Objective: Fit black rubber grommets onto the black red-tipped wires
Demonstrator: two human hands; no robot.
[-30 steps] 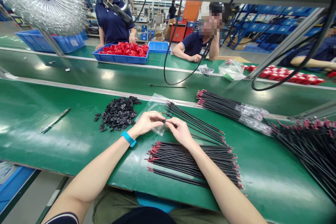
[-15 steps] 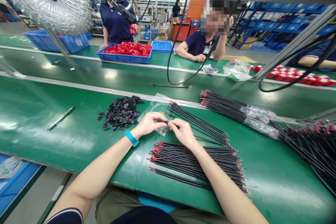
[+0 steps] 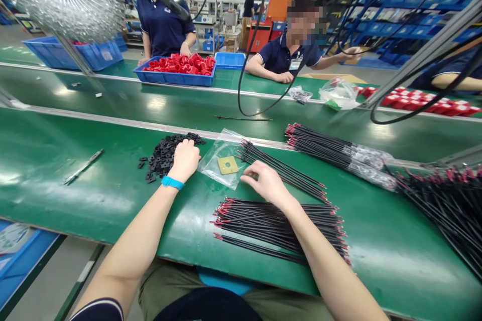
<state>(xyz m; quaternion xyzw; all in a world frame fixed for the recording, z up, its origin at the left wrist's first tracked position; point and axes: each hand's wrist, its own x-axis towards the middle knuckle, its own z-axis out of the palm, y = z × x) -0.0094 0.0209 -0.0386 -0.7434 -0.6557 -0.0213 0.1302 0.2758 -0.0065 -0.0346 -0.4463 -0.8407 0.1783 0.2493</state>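
My left hand is at the right side of the pile of small black parts, its fingertips turned down and hidden behind the hand. Near the left ends of the upper row of black cables is my right hand, thumb and forefinger curved with a gap between them and nothing visible in it. Between the hands a clear plastic bag lies flat, with a yellow square piece that has a round hole. A larger group of black cables with red ends lies below my right hand and forearm.
A pen lies at the left. Bundled cables and a big cable heap are on the right. Beyond the rail stand a blue bin of red parts and two people. Black cords hang over the bench.
My hands, together before, are now apart: the left has moved left to the black parts, the right slightly right. The yellow piece is uncovered. The seated person's raised hand has come down and out to the side.
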